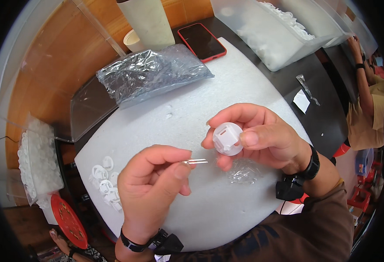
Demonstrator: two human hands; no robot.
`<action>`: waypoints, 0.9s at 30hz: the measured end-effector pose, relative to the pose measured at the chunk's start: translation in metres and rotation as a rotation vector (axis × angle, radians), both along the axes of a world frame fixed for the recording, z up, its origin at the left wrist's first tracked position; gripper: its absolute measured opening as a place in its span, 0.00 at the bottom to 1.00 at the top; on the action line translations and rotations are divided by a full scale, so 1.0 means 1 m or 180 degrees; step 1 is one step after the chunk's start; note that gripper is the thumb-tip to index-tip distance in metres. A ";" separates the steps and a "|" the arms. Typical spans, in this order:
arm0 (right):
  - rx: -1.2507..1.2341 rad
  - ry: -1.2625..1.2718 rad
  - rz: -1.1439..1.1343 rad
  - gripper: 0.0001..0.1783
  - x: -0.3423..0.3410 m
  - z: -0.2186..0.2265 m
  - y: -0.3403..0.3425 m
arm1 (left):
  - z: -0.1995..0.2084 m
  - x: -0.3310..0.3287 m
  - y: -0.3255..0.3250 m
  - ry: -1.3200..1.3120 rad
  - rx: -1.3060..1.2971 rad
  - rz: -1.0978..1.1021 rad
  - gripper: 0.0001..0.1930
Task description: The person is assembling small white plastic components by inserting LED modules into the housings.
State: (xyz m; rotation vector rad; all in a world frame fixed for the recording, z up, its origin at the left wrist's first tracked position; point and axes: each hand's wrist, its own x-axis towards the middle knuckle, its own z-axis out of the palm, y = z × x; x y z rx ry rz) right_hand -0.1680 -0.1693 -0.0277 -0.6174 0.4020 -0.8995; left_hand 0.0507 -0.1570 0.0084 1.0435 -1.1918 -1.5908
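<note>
My right hand (261,135) grips a round white plastic part (227,139) with slots in its face, held above a white foam board (226,87). My left hand (155,187) pinches a small clear two-pronged clip (196,162) between thumb and forefinger. The clip's prongs point right toward the white part and stop a little short of it. A small heap of clear clips (243,173) lies on the board under my right hand.
Several round white parts (104,179) lie at the board's left edge. A clear plastic bag (150,72) and a red-cased phone (201,41) sit at the back. Clear bins of white parts (279,35) stand at the back right. Another person (368,100) is at the right.
</note>
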 end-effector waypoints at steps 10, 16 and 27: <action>0.0228 0.0046 0.0143 0.23 0.006 0.000 0.003 | -0.011 -0.004 0.005 0.0031 -0.0650 -0.0209 0.07; 0.0263 0.0225 0.0242 0.22 0.007 0.003 0.004 | -0.010 -0.011 0.006 -0.0313 -0.0807 0.0076 0.10; 0.0239 0.0294 0.0257 0.23 0.009 0.001 0.005 | -0.015 -0.006 0.003 -0.0868 -0.1471 -0.0061 0.08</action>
